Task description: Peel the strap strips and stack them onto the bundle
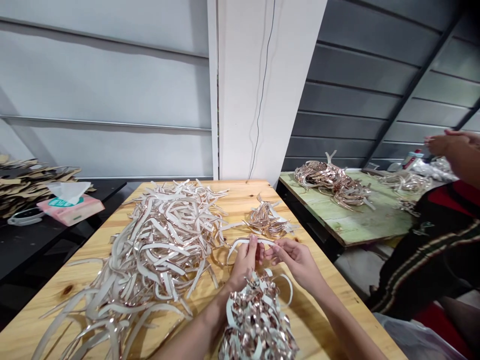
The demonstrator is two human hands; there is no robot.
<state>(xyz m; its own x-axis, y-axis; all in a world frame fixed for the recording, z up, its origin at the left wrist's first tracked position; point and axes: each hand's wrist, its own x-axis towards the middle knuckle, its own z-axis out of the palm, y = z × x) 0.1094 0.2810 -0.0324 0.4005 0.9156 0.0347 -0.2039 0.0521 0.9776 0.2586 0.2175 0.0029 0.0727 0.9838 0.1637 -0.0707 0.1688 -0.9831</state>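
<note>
Between my hands a thin strip (pixel 237 242), white on one side, curves over the wooden table. My left hand (pixel 248 260) pinches it between thumb and fingers. The fingers of my right hand (pixel 294 257) are closed on the strip's right part, close to my left hand. Right below my hands lies a bunch of curled, shiny rose-gold and white strips (pixel 258 320). A large tangled pile of similar strips (pixel 165 240) covers the table's left side. Just beyond my hands sits a smaller pile (pixel 268 219).
The wooden table (pixel 330 300) runs toward a white pillar. A pink tissue box (pixel 71 207) stands on a black table at the left. At the right, a greenish table (pixel 348 225) holds more strips, and a person (pixel 431 245) is beside it with raised hands.
</note>
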